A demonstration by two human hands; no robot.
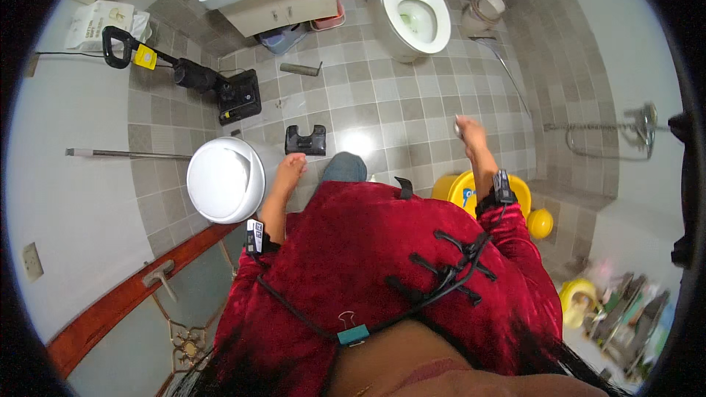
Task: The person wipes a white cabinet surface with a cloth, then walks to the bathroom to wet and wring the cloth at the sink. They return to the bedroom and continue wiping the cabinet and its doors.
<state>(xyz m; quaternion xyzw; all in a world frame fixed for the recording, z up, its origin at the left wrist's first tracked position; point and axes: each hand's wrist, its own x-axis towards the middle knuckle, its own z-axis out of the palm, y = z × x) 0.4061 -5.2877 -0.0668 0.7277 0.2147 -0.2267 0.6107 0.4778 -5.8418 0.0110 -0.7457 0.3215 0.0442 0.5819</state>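
From the head view, I see a person in a crushed-velvet red garment (346,224) with both arms held out over the floor (382,106), which is laid in glossy square tiles of grey and beige. The left hand (292,167) has its fingers curled in; from here I can't tell whether they close on anything. Just ahead of it lies a black plastic base (316,145), smooth and notched like a U, flat on the tiles; whether skin meets plastic I can't say. Close on the left hand's outer side stands a round white bin (209,195) with a smooth lid. The right hand (475,138) reaches further forward, fingers bent near a small pale thing (458,131) too blurred to name; its grip I can't make out. Under that forearm sits a shiny yellow bucket (446,187). Beyond, a black upright floor cleaner (197,75) leans by the tiled wall, a grey cylindrical roller (298,69) lies on the floor, and a glazed white toilet (407,48) stands with its lid up.
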